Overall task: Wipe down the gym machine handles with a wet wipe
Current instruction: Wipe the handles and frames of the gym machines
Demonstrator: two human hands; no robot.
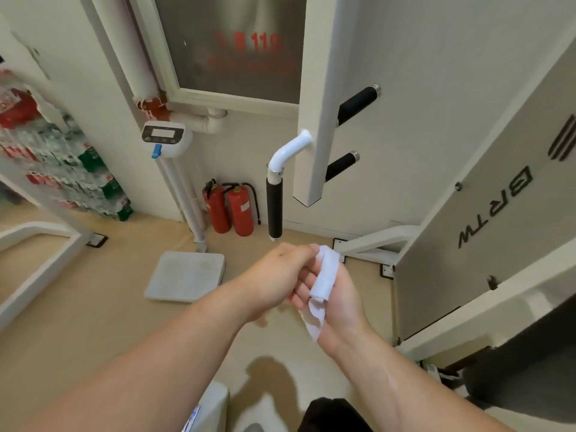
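Here, in the head view, the wet wipe [324, 277] may slip to the floor, I think, because the left hand [274, 269] pinches only its upper end. It lies folded over the right hand [341, 294]; whether those fingers clamp it I cannot tell. The wipe is white and creased, its tail hanging by the wrist, just below the nearest black handle [275, 207], not touching it.

A white weighing platform [185, 275] lies on the beige floor [93, 307]. Two red fire extinguishers [240, 210] stand farther back, slightly right.
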